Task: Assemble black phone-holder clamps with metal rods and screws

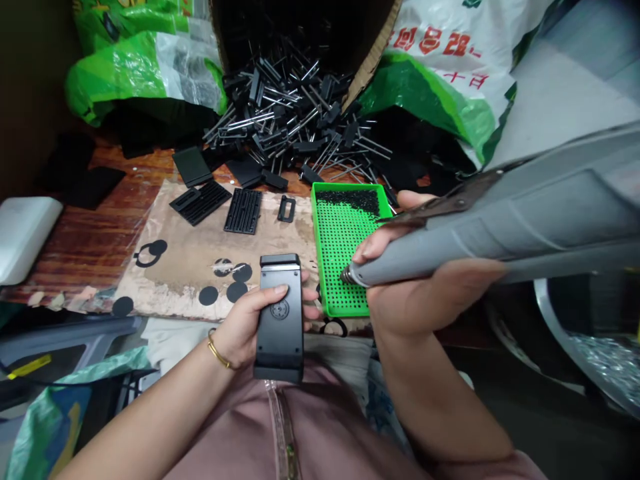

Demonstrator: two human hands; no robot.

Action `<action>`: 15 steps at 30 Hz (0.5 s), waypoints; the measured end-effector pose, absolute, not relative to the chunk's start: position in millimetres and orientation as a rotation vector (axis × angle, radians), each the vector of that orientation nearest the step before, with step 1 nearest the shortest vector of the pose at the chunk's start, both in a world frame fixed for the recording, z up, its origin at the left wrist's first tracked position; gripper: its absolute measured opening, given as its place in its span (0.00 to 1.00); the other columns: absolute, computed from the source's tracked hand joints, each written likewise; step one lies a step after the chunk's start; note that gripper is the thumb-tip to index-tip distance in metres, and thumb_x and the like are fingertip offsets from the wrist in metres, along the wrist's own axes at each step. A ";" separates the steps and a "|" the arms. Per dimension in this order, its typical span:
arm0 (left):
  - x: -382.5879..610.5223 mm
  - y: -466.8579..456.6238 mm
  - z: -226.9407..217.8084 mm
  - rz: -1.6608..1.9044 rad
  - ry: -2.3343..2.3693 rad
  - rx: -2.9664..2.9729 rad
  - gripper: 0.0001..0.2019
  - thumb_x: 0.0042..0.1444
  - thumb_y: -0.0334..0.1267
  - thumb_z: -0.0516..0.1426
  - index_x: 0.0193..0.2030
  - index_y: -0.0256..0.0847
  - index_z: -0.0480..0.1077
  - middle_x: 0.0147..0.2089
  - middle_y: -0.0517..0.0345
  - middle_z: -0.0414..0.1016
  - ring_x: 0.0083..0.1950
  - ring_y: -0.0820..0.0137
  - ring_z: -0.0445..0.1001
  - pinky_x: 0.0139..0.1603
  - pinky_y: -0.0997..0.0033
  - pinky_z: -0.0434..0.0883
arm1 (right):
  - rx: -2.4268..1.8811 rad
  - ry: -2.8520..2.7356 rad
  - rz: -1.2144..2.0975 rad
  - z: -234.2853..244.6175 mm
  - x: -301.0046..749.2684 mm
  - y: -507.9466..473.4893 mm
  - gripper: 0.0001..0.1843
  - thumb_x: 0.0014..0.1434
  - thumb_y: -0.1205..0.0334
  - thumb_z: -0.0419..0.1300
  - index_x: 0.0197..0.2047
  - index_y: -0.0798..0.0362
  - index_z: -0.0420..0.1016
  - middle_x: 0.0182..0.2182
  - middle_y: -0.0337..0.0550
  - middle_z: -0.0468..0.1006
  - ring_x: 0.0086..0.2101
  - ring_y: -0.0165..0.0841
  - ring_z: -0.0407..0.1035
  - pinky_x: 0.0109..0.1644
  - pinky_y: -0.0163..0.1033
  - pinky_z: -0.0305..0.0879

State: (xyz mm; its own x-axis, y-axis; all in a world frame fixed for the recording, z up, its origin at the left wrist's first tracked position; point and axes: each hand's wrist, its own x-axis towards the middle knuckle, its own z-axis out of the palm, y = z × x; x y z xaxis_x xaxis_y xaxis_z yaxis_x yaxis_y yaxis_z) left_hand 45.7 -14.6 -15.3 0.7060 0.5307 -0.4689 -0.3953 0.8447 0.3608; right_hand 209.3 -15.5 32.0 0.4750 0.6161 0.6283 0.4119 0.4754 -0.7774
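Note:
My left hand [244,325] is closed around a black rectangular plastic holder [280,333] with a small round emblem and screws near its corners, thumb on its face. My right hand [417,303] is wrapped round a grey electric screwdriver [450,240], which points down to the left. Its tip is over the green perforated tray [345,311]; I cannot tell whether it touches the tray. Small black screws [357,200] lie heaped at the tray's far end. Beyond the holder lie a ribbed black plate [243,211] and a small black frame piece [287,209].
Black parts with metal rods [295,120] spill from a cardboard box [373,53] at the back. Plastic bags flank it, a green one [145,73] and a white one [450,53]. Black discs [209,296] lie on the worn board [175,267]. A white case [25,233] stands left.

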 end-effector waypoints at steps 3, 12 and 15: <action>46.3 -15.3 -12.7 0.540 0.621 0.267 0.15 0.56 0.33 0.56 0.51 0.36 0.71 0.43 0.49 0.79 0.39 0.65 0.78 0.41 0.65 0.75 | -1.108 -1.086 0.266 29.5 211.8 -18.2 0.29 0.57 0.32 0.47 0.45 0.46 0.70 0.21 0.40 0.66 0.19 0.35 0.63 0.23 0.44 0.62; 51.3 -17.6 -8.3 0.599 0.655 0.569 0.17 0.52 0.37 0.62 0.48 0.36 0.73 0.48 0.43 0.76 0.43 0.60 0.77 0.44 0.62 0.72 | -1.200 -1.110 0.213 21.7 229.7 -32.8 0.09 0.59 0.53 0.55 0.35 0.49 0.72 0.31 0.44 0.73 0.32 0.39 0.69 0.39 0.47 0.66; 50.1 -15.5 -7.1 0.622 0.632 0.567 0.15 0.50 0.37 0.63 0.45 0.33 0.74 0.46 0.43 0.77 0.42 0.61 0.77 0.42 0.65 0.72 | -1.183 -1.119 0.148 15.7 234.0 -33.7 0.05 0.58 0.59 0.56 0.38 0.47 0.72 0.31 0.41 0.73 0.32 0.38 0.70 0.39 0.48 0.66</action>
